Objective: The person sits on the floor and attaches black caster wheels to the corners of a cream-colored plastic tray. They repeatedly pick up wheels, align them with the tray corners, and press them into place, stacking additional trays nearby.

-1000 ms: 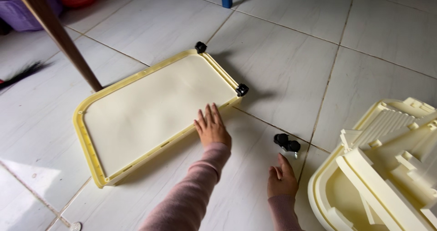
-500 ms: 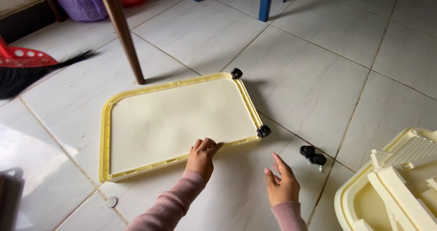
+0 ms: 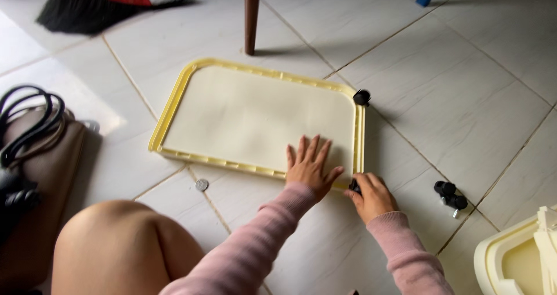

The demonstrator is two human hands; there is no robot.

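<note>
A brown soft bag with black straps (image 3: 35, 150) is lying at the far left on the white tiled floor (image 3: 464, 97), and a small silver coin (image 3: 201, 184) is sitting just below the big pale yellow plastic tray with a raised rim (image 3: 255, 112). The tray is lying flat on the floor.

The left hand (image 3: 310, 164) is pressing down on the tray's near right part, with its fingers spread wide and flat, gripping nothing. That looks like a good way to stop the tray from sliding.

The right hand (image 3: 371, 196) is at the tray's near right corner, with its fingers closing around a small black plastic wheel (image 3: 354, 186). The wheel probably needs to go in straight, with a firm push.

Another black wheel (image 3: 362, 97) is sitting on the far right corner. Two loose black wheels (image 3: 451, 194) are waiting on the floor nearby.
</note>
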